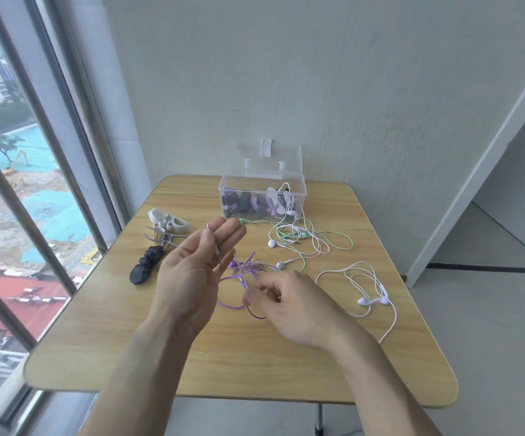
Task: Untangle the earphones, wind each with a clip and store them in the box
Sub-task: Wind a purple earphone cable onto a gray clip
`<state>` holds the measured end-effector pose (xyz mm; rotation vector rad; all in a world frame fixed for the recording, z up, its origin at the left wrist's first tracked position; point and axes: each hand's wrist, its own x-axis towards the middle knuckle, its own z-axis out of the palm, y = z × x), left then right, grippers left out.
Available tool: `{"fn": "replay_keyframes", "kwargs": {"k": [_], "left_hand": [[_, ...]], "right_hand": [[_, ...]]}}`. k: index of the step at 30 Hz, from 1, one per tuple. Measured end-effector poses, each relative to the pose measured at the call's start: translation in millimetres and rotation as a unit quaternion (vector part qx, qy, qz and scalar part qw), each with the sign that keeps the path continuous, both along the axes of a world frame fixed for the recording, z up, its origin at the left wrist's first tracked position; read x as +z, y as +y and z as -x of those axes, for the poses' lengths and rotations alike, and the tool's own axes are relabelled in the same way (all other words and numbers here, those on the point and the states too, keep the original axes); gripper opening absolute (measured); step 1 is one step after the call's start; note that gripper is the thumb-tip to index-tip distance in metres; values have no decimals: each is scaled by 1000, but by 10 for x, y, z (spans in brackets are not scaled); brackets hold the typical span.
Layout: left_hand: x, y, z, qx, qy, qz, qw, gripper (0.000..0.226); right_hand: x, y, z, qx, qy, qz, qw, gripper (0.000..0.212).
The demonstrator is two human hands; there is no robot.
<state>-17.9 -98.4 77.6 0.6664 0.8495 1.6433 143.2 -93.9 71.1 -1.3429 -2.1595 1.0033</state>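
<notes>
My left hand (196, 265) is raised palm up over the table, and its thumb pins a thin cord against nearly straight fingers. My right hand (281, 302), blurred, pinches the purple earphone cable (234, 305) that loops on the table just below the left hand. A tangle of white and green earphones (305, 239) lies in front of the clear box (262, 196). Another white-pink pair (369, 289) lies at the right. The box stands with its lid up and holds several wound earphones. Grey clips (166, 229) and black clips (146, 265) lie at the left.
The wooden table (192, 357) stands against a wall, with a tall window close on the left. Its front and right edges drop off to a grey floor. A doorway opens at the right.
</notes>
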Motion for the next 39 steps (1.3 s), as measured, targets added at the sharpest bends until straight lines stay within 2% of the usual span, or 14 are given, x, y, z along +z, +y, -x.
{"fn": "replay_keyframes", "kwargs": {"k": [3,6,8,11,14,16,18,22,24,26,28,34,36,39], "left_hand": [[-31,-19,-16,9,78,-11,997,21],[-93,-43,-28,10,220,8,975,22],[-137,-43,-26,-5,297,28,955,24],[-166,-54,-35,-55,361,23,931,29],[-167,-71,-40,-175,400,7,900,31],[-172,-89,-53,-246,384,3,890,27],[-162,-96,-83,-276,314,18,908,24],[-55,-89,-126,-262,180,74,945,19],[-35,-68,-121,-241,156,116,951,28],[-49,-58,-107,-210,168,132,954,31],[-68,-66,-108,-187,164,123,961,28],[-16,-86,-161,-125,46,67,989,19],[-32,-81,-159,-85,94,59,990,15],[-93,-75,-135,-22,267,51,962,18]], "right_hand": [[-5,-61,62,33,-47,-5,998,23],[36,-91,59,46,-59,2,997,21],[84,-71,14,34,-25,9,999,21],[142,-26,-73,17,39,-23,999,25],[170,31,-177,-17,100,-66,993,25],[172,66,-259,-50,117,-86,988,26],[144,112,-333,-94,131,-99,982,25],[74,179,-389,-134,150,-109,973,14],[55,190,-375,-127,143,-111,975,9],[44,190,-350,-115,121,-100,981,11],[33,190,-322,-93,84,-75,989,14],[-6,54,-74,3,-38,-3,999,20],[-17,-5,29,27,-57,15,998,22],[6,-65,109,45,-67,12,997,24]]}}
